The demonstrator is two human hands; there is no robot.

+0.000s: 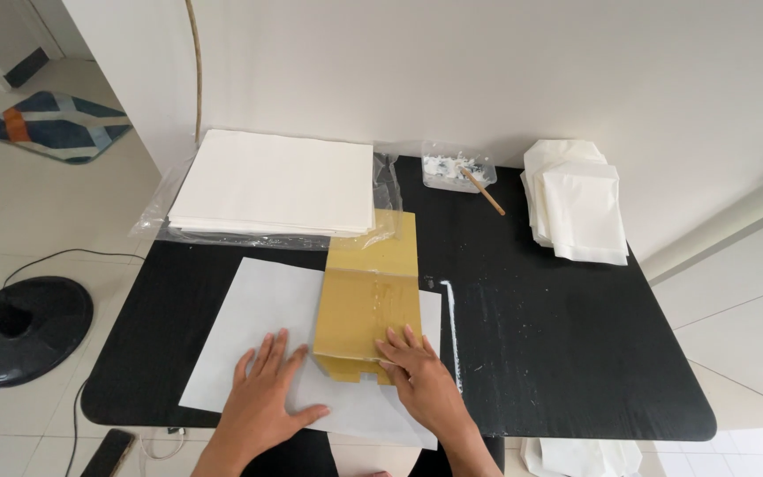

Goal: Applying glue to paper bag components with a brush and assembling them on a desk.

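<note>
Brown cardboard box lies on a white paper sheet on the black desk, with the left hand flat and open on the sheet and the right hand pressing open on the box, nothing folded around it yet.

Single head view: we look steeply down from above near edge of black table, facing wall at frame top; our hands close, bottom centre.
</note>
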